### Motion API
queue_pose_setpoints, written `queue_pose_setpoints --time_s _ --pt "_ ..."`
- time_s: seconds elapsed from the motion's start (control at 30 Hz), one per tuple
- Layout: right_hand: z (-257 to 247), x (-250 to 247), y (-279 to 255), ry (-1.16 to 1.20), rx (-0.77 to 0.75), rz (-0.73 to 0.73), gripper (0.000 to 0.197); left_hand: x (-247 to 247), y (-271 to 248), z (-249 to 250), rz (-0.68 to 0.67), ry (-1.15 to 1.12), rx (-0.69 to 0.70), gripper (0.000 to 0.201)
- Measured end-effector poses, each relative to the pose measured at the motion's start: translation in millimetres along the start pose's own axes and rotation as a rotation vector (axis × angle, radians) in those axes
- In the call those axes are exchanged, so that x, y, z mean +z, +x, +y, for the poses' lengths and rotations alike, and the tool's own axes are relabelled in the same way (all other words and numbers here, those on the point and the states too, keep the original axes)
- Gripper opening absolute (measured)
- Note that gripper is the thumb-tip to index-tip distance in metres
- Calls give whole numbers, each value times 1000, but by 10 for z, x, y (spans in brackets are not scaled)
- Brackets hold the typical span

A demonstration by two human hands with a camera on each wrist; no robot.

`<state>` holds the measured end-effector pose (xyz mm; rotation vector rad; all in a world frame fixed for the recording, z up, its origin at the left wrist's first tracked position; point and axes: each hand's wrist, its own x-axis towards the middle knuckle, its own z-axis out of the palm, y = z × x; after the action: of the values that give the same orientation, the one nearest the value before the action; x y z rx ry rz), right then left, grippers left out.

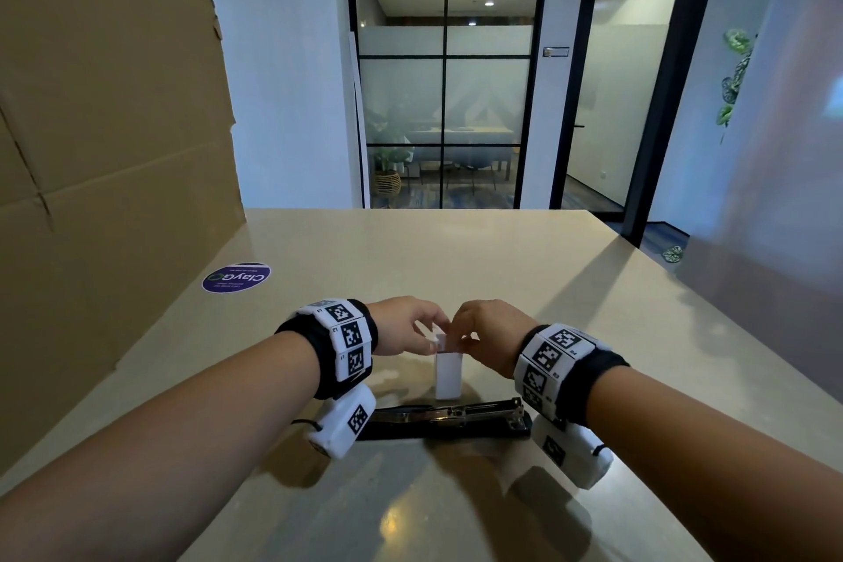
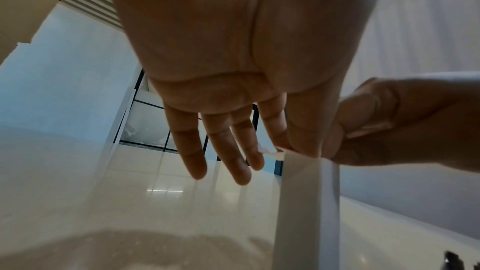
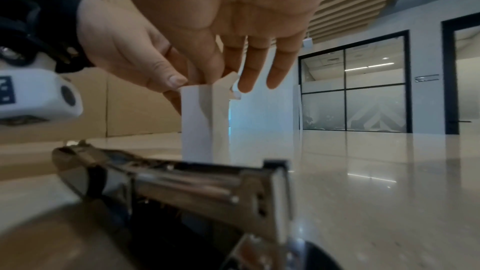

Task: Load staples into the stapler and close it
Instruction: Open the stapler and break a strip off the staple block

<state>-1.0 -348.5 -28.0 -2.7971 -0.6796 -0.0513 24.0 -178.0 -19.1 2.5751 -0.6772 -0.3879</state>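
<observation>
Stapler [image 1: 449, 421] lies opened flat on the tabletop [image 1: 456, 260], nearest me, its metal channel exposed. Just beyond it a small white box [image 1: 448, 374] stands upright. My left hand [image 1: 406, 326] pinches the box's top edge with thumb and forefinger, other fingers [image 2: 193, 151] extended. My right hand [image 1: 490, 331] pinches the top flap [image 3: 228, 81]. A purple sticker [image 1: 236, 277] sits far left beside a cardboard sheet [image 1: 109, 141].
</observation>
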Motion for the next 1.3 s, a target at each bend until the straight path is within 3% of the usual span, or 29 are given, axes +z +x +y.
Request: queue_pose_setpoints --time_s 0.3,0.6,0.8,1.1,1.3 --pt "-76 102 51 -129 -3 -133 35 35 -13 -68 13 -26 -3 35" --pt "-221 59 15 -297 51 -208 35 55 -18 -86 13 -21 -15 34" --pt "-194 61 75 -154 88 -210 30 59 -17 -79 28 -29 -16 31" --pt "-137 -32 72 96 77 76 18 42 -22 -59 39 -9 7 29" --pt "-104 25 69 236 126 155 9 16 -44 -29 28 -9 -9 31"
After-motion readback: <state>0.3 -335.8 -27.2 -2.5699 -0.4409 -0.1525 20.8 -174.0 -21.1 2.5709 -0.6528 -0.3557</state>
